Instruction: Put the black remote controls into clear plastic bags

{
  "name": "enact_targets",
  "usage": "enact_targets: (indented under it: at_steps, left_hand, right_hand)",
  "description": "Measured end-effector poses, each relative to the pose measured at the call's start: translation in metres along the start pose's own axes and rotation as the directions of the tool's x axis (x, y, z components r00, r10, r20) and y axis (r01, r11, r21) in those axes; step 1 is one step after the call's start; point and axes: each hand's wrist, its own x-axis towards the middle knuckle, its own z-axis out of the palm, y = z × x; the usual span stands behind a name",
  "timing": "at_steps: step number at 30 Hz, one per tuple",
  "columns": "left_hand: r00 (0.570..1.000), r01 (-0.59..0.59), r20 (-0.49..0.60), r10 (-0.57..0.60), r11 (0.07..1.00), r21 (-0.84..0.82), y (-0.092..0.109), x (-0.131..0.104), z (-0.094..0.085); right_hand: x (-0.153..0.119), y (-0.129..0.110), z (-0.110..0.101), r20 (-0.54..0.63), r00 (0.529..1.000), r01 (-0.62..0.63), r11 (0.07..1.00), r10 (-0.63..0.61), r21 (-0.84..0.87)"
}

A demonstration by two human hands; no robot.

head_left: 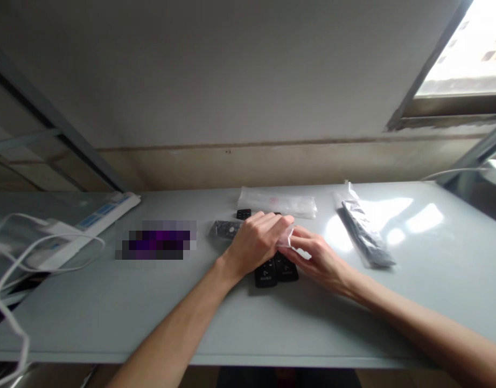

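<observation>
- Going by the head view, the left hand (256,241) was wrapped around the bagged remote (227,229), which poked out on its left.
- Right hand (314,254) had its fingers on the crinkly bag end (286,238); couldn't tell how hard it was pinching.
- Two bare remotes (266,275) (287,269) sat side by side under the hands, so a dropped wrist could've knocked them askew, imo.
- Slick plastic was my main worry: one hard tug might've torn it or shot the remote loose.
- Flat bag (277,202) lay behind, second bagged remote (367,234) off to the right, both probably safe from a stray elbow.
</observation>
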Motion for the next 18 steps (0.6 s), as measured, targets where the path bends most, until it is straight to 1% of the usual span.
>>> enact_targets:
  at_steps: [3, 5, 6, 8, 10, 12, 14, 16, 17, 18]
  left_hand:
    - [0.999, -0.005, 0.039, 0.007, 0.999, -0.049, 0.001, 0.001, -0.005]
    - [0.999, 0.027, 0.027, -0.026, 0.999, -0.036, -0.003, 0.001, -0.005]
    - [0.998, 0.060, 0.007, -0.060, 0.998, -0.018, -0.007, 0.000, -0.005]
    - [0.988, 0.146, -0.045, -0.145, 0.989, 0.019, -0.015, -0.002, -0.003]
    - [0.972, 0.220, -0.096, -0.214, 0.974, 0.056, -0.023, -0.004, -0.001]
    - [0.956, 0.276, -0.123, -0.265, 0.957, 0.085, -0.027, -0.005, -0.001]
    - [0.940, 0.332, -0.114, -0.320, 0.938, 0.102, -0.027, -0.004, -0.001]
    - [0.918, 0.394, -0.088, -0.386, 0.912, 0.110, -0.024, -0.003, -0.002]
    - [0.905, 0.425, -0.081, -0.418, 0.899, 0.110, -0.022, -0.002, -0.002]
    - [0.894, 0.448, -0.082, -0.441, 0.888, 0.106, -0.019, -0.001, -0.003]
  right_hand:
    - [0.000, 0.002, -0.004, -0.050, 0.999, 0.013, 0.998, -0.010, 0.065]
    - [0.000, 0.000, -0.010, -0.164, 0.986, 0.005, 0.994, 0.014, 0.112]
    - [0.001, -0.001, -0.013, -0.238, 0.971, -0.006, 0.991, 0.038, 0.135]
    - [0.003, -0.004, -0.021, -0.382, 0.919, -0.032, 0.984, 0.097, 0.173]
    - [0.006, -0.004, -0.028, -0.506, 0.849, -0.048, 0.977, 0.149, 0.206]
    - [0.008, -0.001, -0.032, -0.589, 0.785, -0.054, 0.968, 0.193, 0.247]
    - [0.010, 0.005, -0.033, -0.618, 0.740, -0.058, 0.941, 0.264, 0.334]
    - [0.011, 0.010, -0.032, -0.612, 0.705, -0.055, 0.889, 0.357, 0.455]
    - [0.011, 0.012, -0.031, -0.598, 0.692, -0.057, 0.856, 0.404, 0.513]
    - [0.012, 0.013, -0.029, -0.566, 0.693, -0.067, 0.823, 0.445, 0.565]
